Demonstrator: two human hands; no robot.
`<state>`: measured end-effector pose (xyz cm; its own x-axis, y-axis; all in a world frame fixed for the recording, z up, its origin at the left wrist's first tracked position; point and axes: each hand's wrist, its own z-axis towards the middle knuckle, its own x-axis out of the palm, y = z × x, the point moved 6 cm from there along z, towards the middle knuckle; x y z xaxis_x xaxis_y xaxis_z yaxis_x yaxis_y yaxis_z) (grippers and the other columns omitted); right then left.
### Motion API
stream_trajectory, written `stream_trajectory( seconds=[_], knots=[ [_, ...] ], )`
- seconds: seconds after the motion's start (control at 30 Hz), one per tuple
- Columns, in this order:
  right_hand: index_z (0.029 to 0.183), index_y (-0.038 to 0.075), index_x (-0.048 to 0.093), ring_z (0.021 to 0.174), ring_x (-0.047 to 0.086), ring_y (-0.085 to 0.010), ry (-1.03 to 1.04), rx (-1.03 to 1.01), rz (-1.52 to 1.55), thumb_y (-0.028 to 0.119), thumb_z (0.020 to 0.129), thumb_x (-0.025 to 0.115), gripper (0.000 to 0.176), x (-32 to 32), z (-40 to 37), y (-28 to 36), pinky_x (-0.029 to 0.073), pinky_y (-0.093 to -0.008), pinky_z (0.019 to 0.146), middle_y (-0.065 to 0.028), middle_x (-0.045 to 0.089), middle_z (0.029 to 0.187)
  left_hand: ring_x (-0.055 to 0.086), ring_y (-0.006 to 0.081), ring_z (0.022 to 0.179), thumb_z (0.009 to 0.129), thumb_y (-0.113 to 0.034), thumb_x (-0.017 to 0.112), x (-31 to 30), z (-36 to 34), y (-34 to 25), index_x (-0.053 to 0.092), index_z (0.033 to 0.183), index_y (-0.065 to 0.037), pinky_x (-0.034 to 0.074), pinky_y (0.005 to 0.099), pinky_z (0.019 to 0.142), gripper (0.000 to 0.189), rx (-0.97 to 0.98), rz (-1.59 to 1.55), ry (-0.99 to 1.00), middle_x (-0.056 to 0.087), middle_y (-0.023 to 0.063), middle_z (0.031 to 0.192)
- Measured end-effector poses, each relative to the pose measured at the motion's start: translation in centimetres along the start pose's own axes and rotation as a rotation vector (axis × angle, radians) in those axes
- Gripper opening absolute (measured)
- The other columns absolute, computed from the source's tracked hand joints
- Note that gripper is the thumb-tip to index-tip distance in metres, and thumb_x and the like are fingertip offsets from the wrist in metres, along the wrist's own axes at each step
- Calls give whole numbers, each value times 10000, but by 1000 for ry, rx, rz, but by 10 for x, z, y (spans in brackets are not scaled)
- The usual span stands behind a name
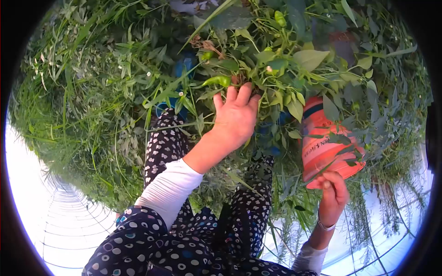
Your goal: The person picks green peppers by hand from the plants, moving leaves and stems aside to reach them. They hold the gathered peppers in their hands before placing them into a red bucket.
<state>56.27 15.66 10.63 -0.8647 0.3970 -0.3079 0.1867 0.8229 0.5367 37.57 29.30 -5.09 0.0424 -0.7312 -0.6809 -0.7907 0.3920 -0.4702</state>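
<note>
My left hand (235, 117) reaches into a leafy pepper plant (276, 69). Its fingers are spread, with the tips against the foliage and the thumb hidden. Just beyond them hangs a curved green chili pepper (217, 81). Another green pepper (280, 18) shows higher in the plant. To the right, my right hand (332, 195) has its fingers curled and pinched at the near edge of an orange bag (322, 147) with dark lettering. A few leaves lie across the bag's side.
Dense weeds and grass (92, 92) surround the plant. My legs in dark patterned trousers (165, 142) stand below the plant, close to blue items (185, 66) half hidden by leaves. White sheeting with dark lines (69, 225) shows along the lower edges.
</note>
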Motion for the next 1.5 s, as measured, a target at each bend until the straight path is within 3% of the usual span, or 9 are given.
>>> stream_trajectory(
  seconds=[0.2, 0.4, 0.53, 0.6, 0.87, 1.2, 1.3, 1.4, 1.5],
  knots=[
    [1082, 21, 543, 849, 573, -350, 371, -848, -624, 20, 679, 653, 417, 233, 116, 70, 481, -402, 763, -169, 573, 1019, 342, 408, 1215, 778, -207, 553, -3, -5, 2, 521, 1199, -77, 314, 607, 890, 442, -35, -206, 242, 458, 155, 1253],
    [928, 21, 582, 770, 581, -333, 520, -614, -940, 33, 705, 619, 227, 238, 152, 44, 483, -389, 710, -156, 601, 898, 496, 365, 1040, 726, -168, 604, -11, -13, 7, 548, 1139, -80, 415, 535, 797, 426, 142, -104, -29, 567, 169, 1065],
    [918, 25, 551, 778, 585, -145, 451, -293, -168, -36, 751, 514, 181, 202, 156, 37, 466, -269, 689, -51, 576, 791, 609, 255, 777, 617, -6, 686, -47, -4, 30, 539, 1037, -23, 487, 345, 672, 445, 100, -795, -316, 592, 139, 832],
    [910, 12, 539, 798, 568, -109, 472, -52, 160, -31, 798, 494, 128, 194, 149, 29, 464, -250, 699, -14, 557, 832, 612, 245, 730, 645, -16, 676, -43, -4, 50, 528, 1062, -20, 487, 340, 612, 442, -300, -1061, -194, 592, 136, 799],
    [863, -3, 560, 717, 559, -171, 383, -487, -314, -101, 732, 484, 181, 203, 103, 43, 463, -270, 661, -76, 565, 800, 583, 334, 700, 669, -43, 659, -18, -6, 44, 566, 906, -21, 491, 387, 631, 255, -68, -798, -14, 575, 156, 802],
    [978, -4, 528, 480, 456, -112, 807, 420, 911, -30, 728, 444, 266, 226, 108, 52, 303, -199, 392, -93, 546, 756, 582, 318, 740, 643, -41, 670, -21, -6, 59, 591, 819, -26, 482, 374, 638, 194, -32, -819, 44, 582, 148, 758],
    [990, -3, 552, 547, 551, -151, 956, 221, 477, 24, 770, 491, 230, 256, 99, 87, 398, -233, 474, -94, 590, 784, 596, 329, 771, 657, -42, 667, 16, -12, 60, 596, 850, -12, 492, 375, 653, 208, -125, -1192, 11, 599, 159, 798],
    [980, -10, 598, 658, 608, -157, 831, -242, -53, 47, 791, 507, 217, 316, 149, 111, 469, -263, 651, -68, 620, 844, 609, 360, 789, 704, -45, 586, 1, -8, 43, 592, 853, 21, 504, 408, 698, 163, -21, -707, 354, 606, 207, 831],
    [1026, 23, 624, 637, 624, -168, 648, -106, -315, 76, 781, 544, 263, 355, 256, 78, 490, -279, 679, -78, 657, 830, 603, 371, 769, 682, -32, 568, 6, -8, 45, 586, 817, 27, 501, 427, 686, 148, 10, -712, 246, 599, 211, 809]
  ],
)
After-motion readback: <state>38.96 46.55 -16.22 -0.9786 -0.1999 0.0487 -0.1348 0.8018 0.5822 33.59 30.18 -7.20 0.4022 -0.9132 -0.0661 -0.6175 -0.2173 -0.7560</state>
